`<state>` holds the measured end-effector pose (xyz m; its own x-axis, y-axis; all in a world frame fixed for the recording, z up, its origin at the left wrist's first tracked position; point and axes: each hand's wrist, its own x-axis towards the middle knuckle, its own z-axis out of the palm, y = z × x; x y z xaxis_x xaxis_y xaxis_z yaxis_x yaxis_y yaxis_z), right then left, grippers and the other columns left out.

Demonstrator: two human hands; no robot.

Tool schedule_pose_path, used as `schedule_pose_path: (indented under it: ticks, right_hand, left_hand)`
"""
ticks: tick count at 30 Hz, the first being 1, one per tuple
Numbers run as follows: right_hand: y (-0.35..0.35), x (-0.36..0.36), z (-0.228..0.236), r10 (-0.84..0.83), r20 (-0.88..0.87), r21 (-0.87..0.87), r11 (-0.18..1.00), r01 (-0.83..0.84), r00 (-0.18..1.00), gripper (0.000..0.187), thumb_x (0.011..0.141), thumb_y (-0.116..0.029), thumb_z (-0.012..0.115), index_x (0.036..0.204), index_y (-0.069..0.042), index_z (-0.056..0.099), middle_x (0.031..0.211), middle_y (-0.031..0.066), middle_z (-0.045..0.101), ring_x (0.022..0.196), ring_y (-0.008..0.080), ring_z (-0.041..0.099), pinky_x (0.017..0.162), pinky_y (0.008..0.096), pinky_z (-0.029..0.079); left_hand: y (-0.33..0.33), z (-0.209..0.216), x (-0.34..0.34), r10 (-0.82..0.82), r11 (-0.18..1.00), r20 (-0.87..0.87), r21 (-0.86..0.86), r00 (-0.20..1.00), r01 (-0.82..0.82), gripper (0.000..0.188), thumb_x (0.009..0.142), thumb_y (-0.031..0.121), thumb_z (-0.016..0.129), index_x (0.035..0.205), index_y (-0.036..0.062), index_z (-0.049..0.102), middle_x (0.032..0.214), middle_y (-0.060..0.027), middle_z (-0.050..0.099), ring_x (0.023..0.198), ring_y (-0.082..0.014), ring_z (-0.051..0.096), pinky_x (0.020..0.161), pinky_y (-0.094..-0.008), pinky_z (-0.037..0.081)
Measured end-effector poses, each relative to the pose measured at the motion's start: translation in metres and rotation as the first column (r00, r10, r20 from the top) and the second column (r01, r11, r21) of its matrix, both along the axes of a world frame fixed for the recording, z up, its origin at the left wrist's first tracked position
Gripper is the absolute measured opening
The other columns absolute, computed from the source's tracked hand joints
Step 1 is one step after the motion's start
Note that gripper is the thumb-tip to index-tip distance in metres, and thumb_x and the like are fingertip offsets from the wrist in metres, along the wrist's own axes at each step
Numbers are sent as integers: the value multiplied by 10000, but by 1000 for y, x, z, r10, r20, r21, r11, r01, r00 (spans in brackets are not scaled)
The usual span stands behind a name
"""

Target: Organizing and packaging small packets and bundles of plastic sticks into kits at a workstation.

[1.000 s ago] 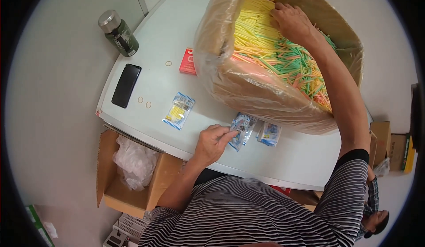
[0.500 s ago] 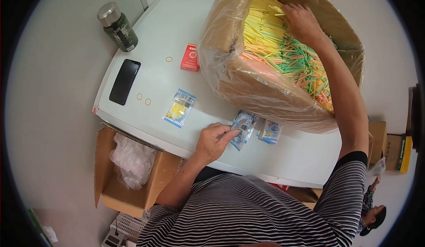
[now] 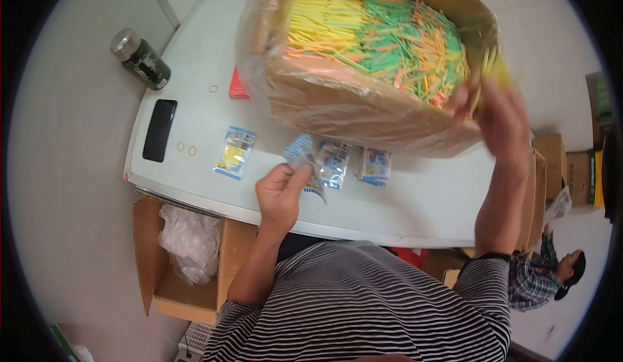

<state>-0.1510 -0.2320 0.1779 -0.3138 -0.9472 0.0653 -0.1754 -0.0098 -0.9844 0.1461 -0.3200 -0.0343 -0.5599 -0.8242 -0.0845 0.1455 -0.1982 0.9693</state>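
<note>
My left hand (image 3: 279, 196) is closed, pinching a small clear-and-blue plastic packet (image 3: 305, 161) above the table near its front edge. My right hand (image 3: 500, 118), smeared by motion, grips a bunch of thin yellow sticks (image 3: 494, 70) at the right end of a big carton (image 3: 363, 118). That carton is wrapped in clear plastic and holds thin straw-like sticks (image 3: 409, 44) in yellow, green and orange. Beside my left hand lie another packet (image 3: 334, 165) and a small pile of packets (image 3: 375, 167). Farther left is a packet with yellow sticks inside (image 3: 235, 153).
On the white table (image 3: 415, 206) are a black phone (image 3: 159, 130), a green bottle (image 3: 143, 62), rubber bands (image 3: 192, 151) and a red box (image 3: 238, 84). An open carton (image 3: 188, 303) with crumpled plastic stands below the table's left edge. Another person (image 3: 542, 274) is at the right.
My right hand has moved right and toward me, from the carton's far side to its right end, carrying yellow sticks. My left hand has lifted a packet off the table. The view has shifted.
</note>
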Motion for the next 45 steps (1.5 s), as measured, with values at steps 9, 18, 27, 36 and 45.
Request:
schedule_pose_path:
  ticks: [9, 18, 27, 36, 45]
  right_hand:
    - [95, 114, -187, 113, 828, 224, 831, -509, 549, 354, 1055, -283, 489, 1024, 24, 663, 928, 153, 705, 851, 252, 707, 710, 332, 583]
    - [118, 87, -201, 95, 830, 183, 884, -430, 549, 345, 1059, -278, 473, 1061, 19, 648, 981, 164, 690, 967, 277, 685, 866, 384, 564]
    - [130, 32, -261, -453, -304, -20, 883, 470, 838, 160, 1046, -107, 464, 1165, -18, 524, 1232, 134, 650, 1213, 262, 590, 1114, 404, 365]
    - [129, 43, -229, -498, 107, -46, 862, 505, 860, 190, 1073, -175, 415, 1150, -18, 491, 1294, 216, 614, 1266, 286, 561, 1140, 438, 358]
    - [125, 81, -195, -325, 567, -297, 777, 556, 757, 193, 1093, -223, 325, 1125, -61, 425, 1304, 307, 587, 1387, 365, 449, 1208, 494, 232]
  left_hand:
    - [24, 42, -78, -758, 652, 47, 45, 651, 757, 184, 993, 138, 613, 1080, -21, 643, 845, -107, 713, 713, -104, 679, 616, -253, 550]
    - [60, 26, -86, -454, 890, 75, 86, 888, 448, 145, 977, 125, 647, 928, -11, 660, 705, -27, 669, 584, -34, 577, 523, -194, 447]
    - [51, 11, -65, -268, 961, 248, -8, 931, 278, 117, 924, 69, 715, 853, -23, 702, 720, 48, 627, 675, -17, 514, 604, -182, 402]
    - [56, 18, -69, -337, 873, 331, -241, 881, 424, 68, 883, 57, 742, 889, -10, 741, 754, -19, 676, 674, -60, 541, 611, -228, 430]
    - [57, 9, -72, -515, 734, 249, -367, 820, 572, 110, 841, 98, 764, 882, 4, 724, 779, -106, 668, 730, -233, 613, 698, -337, 487]
